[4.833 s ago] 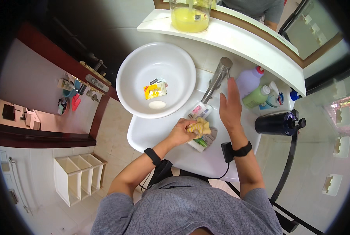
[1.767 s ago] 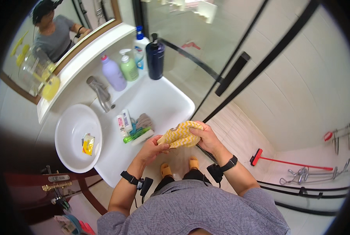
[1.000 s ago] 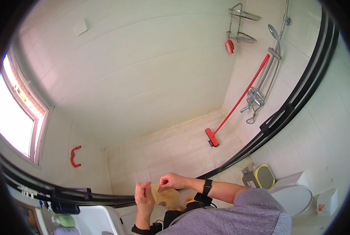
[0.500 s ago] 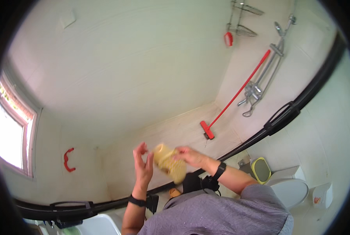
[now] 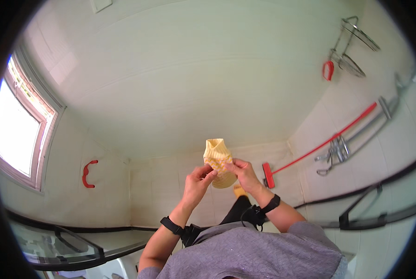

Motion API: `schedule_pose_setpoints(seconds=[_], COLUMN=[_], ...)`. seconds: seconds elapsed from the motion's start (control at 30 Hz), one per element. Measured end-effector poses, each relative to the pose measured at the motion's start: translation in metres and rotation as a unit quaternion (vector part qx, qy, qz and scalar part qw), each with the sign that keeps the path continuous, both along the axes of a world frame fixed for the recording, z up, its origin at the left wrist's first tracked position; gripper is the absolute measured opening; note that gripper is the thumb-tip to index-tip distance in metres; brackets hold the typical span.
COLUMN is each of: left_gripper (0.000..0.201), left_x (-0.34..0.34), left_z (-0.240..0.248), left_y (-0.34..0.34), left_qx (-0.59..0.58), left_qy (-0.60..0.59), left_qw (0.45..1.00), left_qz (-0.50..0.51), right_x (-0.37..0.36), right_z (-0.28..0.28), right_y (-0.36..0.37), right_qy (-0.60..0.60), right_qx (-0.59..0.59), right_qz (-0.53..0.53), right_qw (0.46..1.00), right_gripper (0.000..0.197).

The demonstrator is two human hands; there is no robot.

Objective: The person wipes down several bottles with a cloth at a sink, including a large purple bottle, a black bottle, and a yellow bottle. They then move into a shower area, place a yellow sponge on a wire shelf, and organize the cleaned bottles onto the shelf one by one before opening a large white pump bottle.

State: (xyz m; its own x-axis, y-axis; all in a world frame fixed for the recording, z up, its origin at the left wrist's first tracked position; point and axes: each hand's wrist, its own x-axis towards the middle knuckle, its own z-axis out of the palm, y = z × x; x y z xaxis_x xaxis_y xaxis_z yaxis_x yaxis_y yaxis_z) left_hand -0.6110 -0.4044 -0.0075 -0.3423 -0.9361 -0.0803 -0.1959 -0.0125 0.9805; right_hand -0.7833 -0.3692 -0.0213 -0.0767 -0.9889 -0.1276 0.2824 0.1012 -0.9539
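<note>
my left hand [image 5: 198, 184] pinches yellow knit sock [image 5: 218, 160], thumb and fingers nearly closed; my right hand [image 5: 246, 176] grips its other side, fingers curled. sock's left of red broom head [image 5: 268, 176], window [image 5: 18, 135] farther left.

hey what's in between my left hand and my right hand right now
In the head view, a yellow patterned knit piece with a ribbed opening lies between your left hand and your right hand, pinched by both.
</note>
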Motion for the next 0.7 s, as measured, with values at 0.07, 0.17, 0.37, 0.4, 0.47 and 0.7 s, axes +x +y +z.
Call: schedule_pose_setpoints(seconds=[0.07, 0.17, 0.37, 0.4, 0.47, 0.7], left_gripper=[0.022, 0.019, 0.008, 0.008, 0.007, 0.009], left_x=[-0.035, -0.072, -0.189, -0.207, -0.24, -0.295], left_z=[-0.001, -0.026, -0.016, -0.019, -0.017, -0.011], left_y=[-0.029, -0.072, -0.144, -0.149, -0.162, -0.177], left_qx=[0.114, 0.112, 0.145, 0.151, 0.046, 0.05], left_qy=[0.118, 0.152, 0.139, 0.136, 0.052, 0.01], left_qw=[0.986, 0.981, 0.98, 0.979, 0.997, 0.99], left_qz=[0.033, 0.037, 0.009, -0.005, -0.016, -0.129], right_x=[-0.032, -0.076, -0.167, -0.181, -0.206, -0.309], right_z=[-0.018, -0.026, -0.015, -0.012, -0.004, -0.036], right_y=[-0.032, -0.066, -0.119, -0.123, -0.132, -0.13], right_qy=[-0.007, -0.003, -0.094, -0.094, -0.134, -0.29], right_qx=[-0.011, 0.01, -0.013, -0.01, 0.029, -0.005], right_qz=[0.014, 0.029, 0.002, -0.013, -0.017, -0.281], right_qw=[1.0, 1.0, 0.996, 0.995, 0.99, 0.915], right_gripper=[0.028, 0.026, 0.032, 0.032, 0.034, 0.032])
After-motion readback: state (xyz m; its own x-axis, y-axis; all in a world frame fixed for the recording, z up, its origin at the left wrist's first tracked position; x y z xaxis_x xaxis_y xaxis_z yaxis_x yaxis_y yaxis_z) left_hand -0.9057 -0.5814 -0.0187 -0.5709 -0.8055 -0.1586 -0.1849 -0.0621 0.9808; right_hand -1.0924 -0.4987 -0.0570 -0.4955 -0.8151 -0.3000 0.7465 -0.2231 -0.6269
